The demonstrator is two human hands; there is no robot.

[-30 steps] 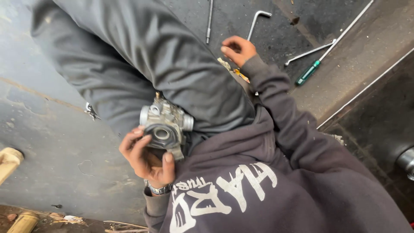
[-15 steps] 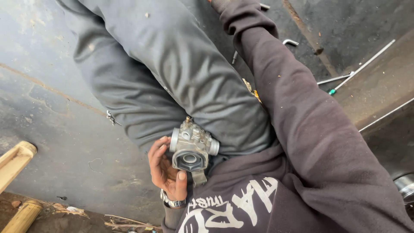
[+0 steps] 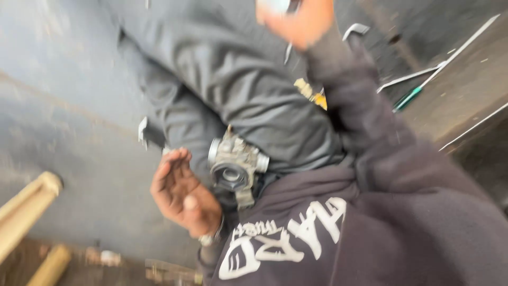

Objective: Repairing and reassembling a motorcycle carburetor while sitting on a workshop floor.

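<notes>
Grey floor behind; left hand [image 3: 182, 196] now open, released carburetor [image 3: 235, 165]; right hand [image 3: 296, 21] raised, fingers unclear.

Dull cast metal, soft cloth and rough, worn floor.

The carburettor [image 3: 235, 167] is grey cast metal, matt and grimy, with a darker smooth ring round its round opening. It rests on grey trousers [image 3: 238, 85] of smooth, faintly shiny cloth. The dark sweatshirt [image 3: 402, 228] is soft matt fabric with cracked white print. The floor [image 3: 79, 132] looks like painted concrete, blue-grey, scuffed and dull. A screwdriver [image 3: 423, 87] has a thin bright metal shaft and a glossy green plastic handle. The bent rods [image 3: 357, 29] nearby are bare shiny metal. The pale beam [image 3: 26, 212] is raw, unpainted wood.
</notes>
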